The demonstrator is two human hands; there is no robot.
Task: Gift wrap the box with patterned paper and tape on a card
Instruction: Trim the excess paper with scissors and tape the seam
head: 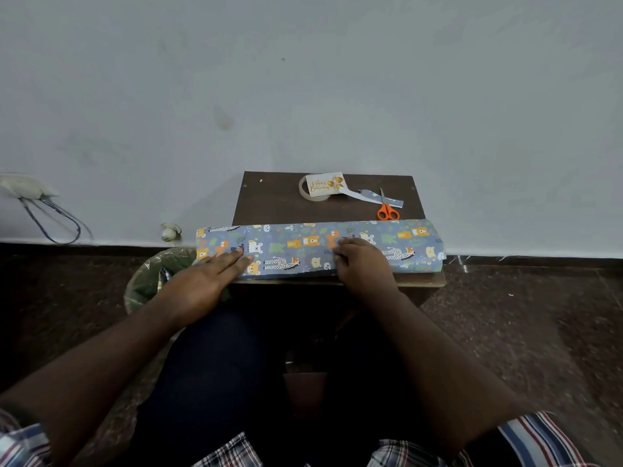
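Head view: patterned paper folded over the box spans the table's near edge; left hand presses it flat-fingered, right hand pinches its edge; card, tape roll, scissors behind

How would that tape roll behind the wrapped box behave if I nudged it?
The tape roll lies flat on the table, so it should slide, not roll. It looks like a thin ring, probably light. The birthday card rests on it and would likely shift too.
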